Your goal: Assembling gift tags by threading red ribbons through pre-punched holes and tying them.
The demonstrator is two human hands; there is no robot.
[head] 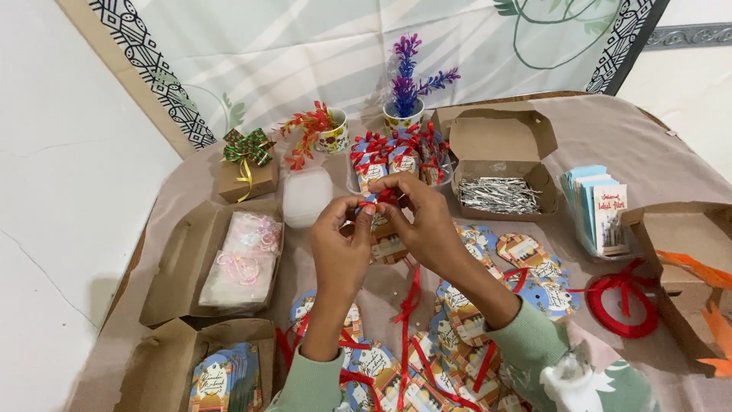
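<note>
**Tying a red ribbon onto a small tag**

Both my hands meet above the middle of the surface (229, 191). My left hand (341, 248) pinches the small gift tag (369, 203) between thumb and fingers, closed on its edge. My right hand (427, 221) is closed too, fingertips nipped on the red ribbon (386, 197) right at the tag's top. The ribbon's free tail hangs down toward 6 o'clock, over the loose printed tags (526, 255) spread across the cloth.

To do this well, I judge I should keep the tag flat and steady in the left hand and let only the right fingertips work the ribbon, pulling the loops even and snug without creasing the card. The tail must stay clear of the tags below, or it may drag them.

At 12 o'clock stands the cluster of finished tags with red bows (396, 152). At 2 o'clock an open cardboard box (503, 137) holds silver twist ties (497, 194). At 4 o'clock lies the red ribbon coil (621, 305), near but apart from my right sleeve.
</note>
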